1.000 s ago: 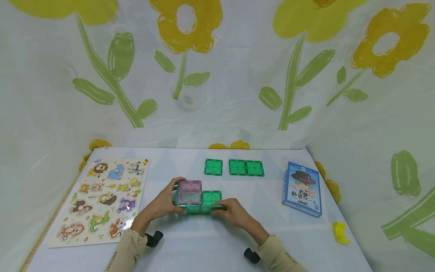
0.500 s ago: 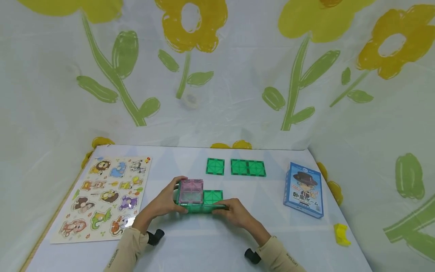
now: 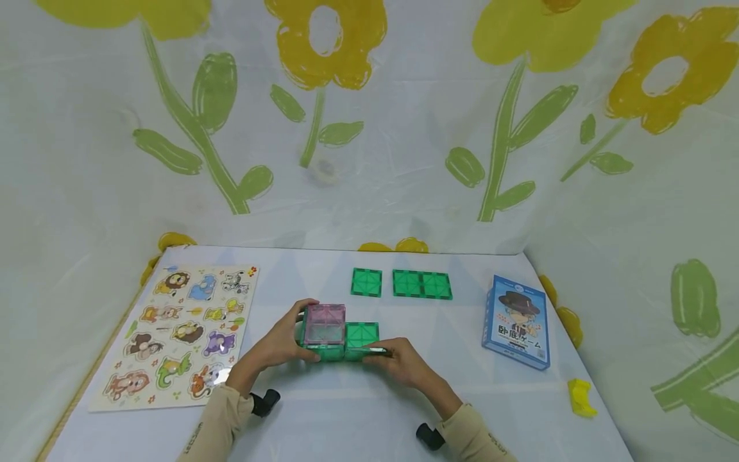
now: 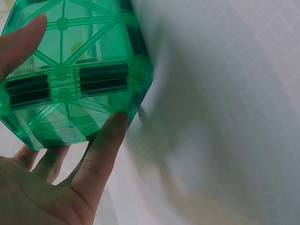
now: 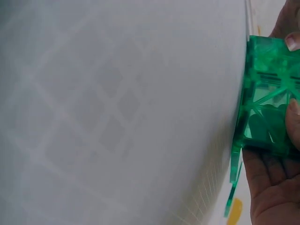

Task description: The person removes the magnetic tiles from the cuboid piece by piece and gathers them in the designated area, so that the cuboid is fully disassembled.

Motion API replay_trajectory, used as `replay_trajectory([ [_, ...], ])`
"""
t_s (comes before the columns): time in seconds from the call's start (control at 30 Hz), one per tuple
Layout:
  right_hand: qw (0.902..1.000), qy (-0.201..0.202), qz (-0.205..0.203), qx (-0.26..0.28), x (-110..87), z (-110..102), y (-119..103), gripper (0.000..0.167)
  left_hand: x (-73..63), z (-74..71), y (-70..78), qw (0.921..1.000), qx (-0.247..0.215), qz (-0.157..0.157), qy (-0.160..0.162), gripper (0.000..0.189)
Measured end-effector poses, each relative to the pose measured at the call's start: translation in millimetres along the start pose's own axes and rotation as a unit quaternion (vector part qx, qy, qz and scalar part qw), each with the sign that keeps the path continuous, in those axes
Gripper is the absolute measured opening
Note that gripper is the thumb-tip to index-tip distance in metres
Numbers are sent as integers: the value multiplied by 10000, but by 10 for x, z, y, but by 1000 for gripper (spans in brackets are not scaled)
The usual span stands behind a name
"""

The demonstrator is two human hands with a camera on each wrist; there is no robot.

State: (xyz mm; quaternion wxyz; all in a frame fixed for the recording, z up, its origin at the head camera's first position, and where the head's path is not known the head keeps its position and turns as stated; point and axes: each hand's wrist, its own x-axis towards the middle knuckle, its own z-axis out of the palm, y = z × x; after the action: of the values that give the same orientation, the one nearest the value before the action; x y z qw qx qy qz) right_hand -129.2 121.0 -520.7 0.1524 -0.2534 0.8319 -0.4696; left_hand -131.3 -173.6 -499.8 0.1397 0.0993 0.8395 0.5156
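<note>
In the head view my left hand [image 3: 283,337] grips a box of green see-through magnetic tiles [image 3: 328,354] topped by a pink tile [image 3: 324,321]. Thumb and fingers span its near and far sides. My right hand [image 3: 398,362] pinches a green magnetic tile [image 3: 364,352] at the front of the lower part on the right. Behind that tile shows another green face [image 3: 362,333]. The left wrist view has the fingers and thumb around a green tile wall [image 4: 93,51]. In the right wrist view my right fingers [image 5: 293,124] lie on a green tile face [image 5: 262,124].
Farther back lie a single green tile [image 3: 366,282] and a joined pair of green tiles [image 3: 422,284]. An animal puzzle board [image 3: 179,340] is at left. A blue box [image 3: 516,324] and a yellow piece [image 3: 580,398] are at right.
The tile in my right hand has tipped slightly, and its top edge no longer runs in line with the left part. My left hand keeps its grip. The view has shifted slightly.
</note>
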Motion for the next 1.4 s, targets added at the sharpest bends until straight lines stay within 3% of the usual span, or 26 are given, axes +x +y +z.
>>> replay_trajectory([
  [0.27,9995,-41,273,167,-31,-21,24,21,42,25,-3,10000,-41,-41,-66,111],
  [0.57,9981,-316,310,426,-56,-6,95,22,4,38,-41,9997,-72,-239,-39,113],
  [0.83,9976,-158,386,544,-75,21,77,23,-17,48,-95,9995,-102,-293,20,113],
  [1.17,9971,-482,578,80,-137,-49,36,28,-20,33,-70,9996,-164,-219,23,112],
  [1.4,9978,-77,525,-405,-239,-267,-2,27,-3,10,-8,9998,-98,-167,-48,112],
])
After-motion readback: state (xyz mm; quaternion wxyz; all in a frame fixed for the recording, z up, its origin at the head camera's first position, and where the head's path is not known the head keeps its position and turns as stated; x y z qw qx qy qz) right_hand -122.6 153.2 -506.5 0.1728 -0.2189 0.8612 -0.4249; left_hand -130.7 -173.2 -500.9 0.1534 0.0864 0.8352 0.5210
